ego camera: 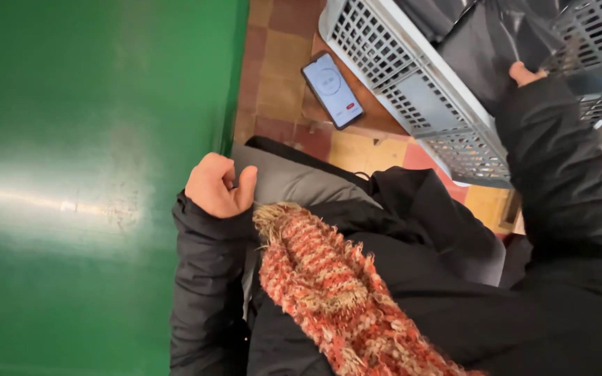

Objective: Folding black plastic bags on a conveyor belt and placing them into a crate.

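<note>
Black plastic bag (pixel 482 49) lines a grey slatted crate (pixel 412 90) on the tiled floor (pixel 280 63); the right hand (pixel 524 73) pinches its edge with closed fingers. Left hand (pixel 219 186), loosely curled and empty, rests beside a green surface (pixel 92 174). A lit phone (pixel 332 89) lies near the crate.

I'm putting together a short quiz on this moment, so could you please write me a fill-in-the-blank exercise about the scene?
1. The phone lies on the tiled floor with its screen ____.
2. The right hand grips a ____ bag inside the grey crate.
3. The left hand is curled beside a ____ surface.
4. The knitted scarf is mostly ____.

Missing words: lit; black; green; red
</note>
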